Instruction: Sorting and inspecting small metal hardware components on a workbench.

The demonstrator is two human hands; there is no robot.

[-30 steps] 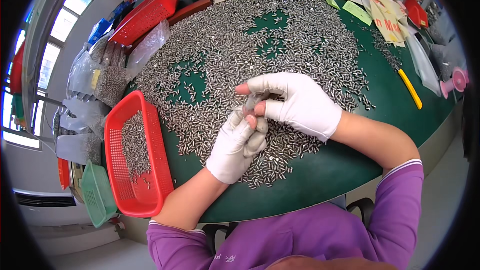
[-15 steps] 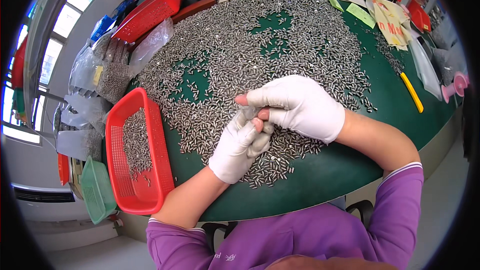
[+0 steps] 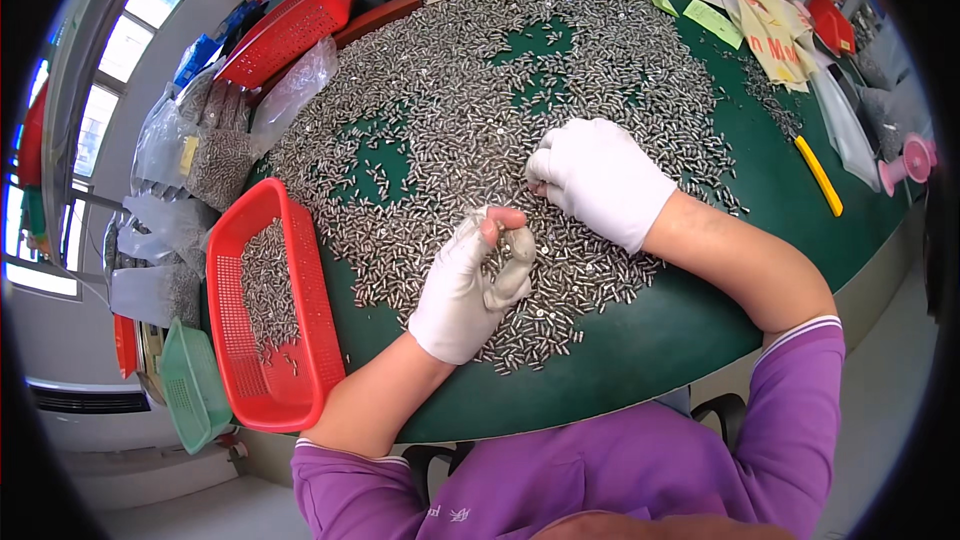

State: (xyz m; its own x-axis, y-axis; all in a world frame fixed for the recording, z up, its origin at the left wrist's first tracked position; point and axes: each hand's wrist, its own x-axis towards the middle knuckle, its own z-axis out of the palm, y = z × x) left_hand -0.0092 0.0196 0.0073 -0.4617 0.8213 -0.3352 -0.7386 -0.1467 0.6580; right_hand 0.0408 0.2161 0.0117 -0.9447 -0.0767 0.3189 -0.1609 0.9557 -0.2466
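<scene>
Small silvery metal pins (image 3: 450, 90) lie in a wide, loose layer over the green tabletop (image 3: 640, 345). My left hand (image 3: 455, 295), in a white glove with bare fingertips, hovers low over the near part of the layer. Its thumb and forefinger pinch together and the other fingers curl in; whatever they hold is too small to make out. Further right and a little farther off, my right hand (image 3: 610, 185), gloved the same way, reaches down among the pins. Its fingers are bent together, and the fingertips are mostly hidden behind the glove.
On the left stands a red plastic basket (image 3: 333, 360) with more pins inside, beside a pale green basket (image 3: 190, 390). Bagged pins (image 3: 215, 155) and another red basket (image 3: 290, 35) sit farther back. A yellow-handled tool (image 3: 820, 178) and a printed cloth bag (image 3: 765, 35) lie right.
My hands were together, fingertips meeting; now they are apart. The right hand has moved away to the pins, its fingers curling in. The left has stayed nearly in place, thumb and forefinger pinched.
</scene>
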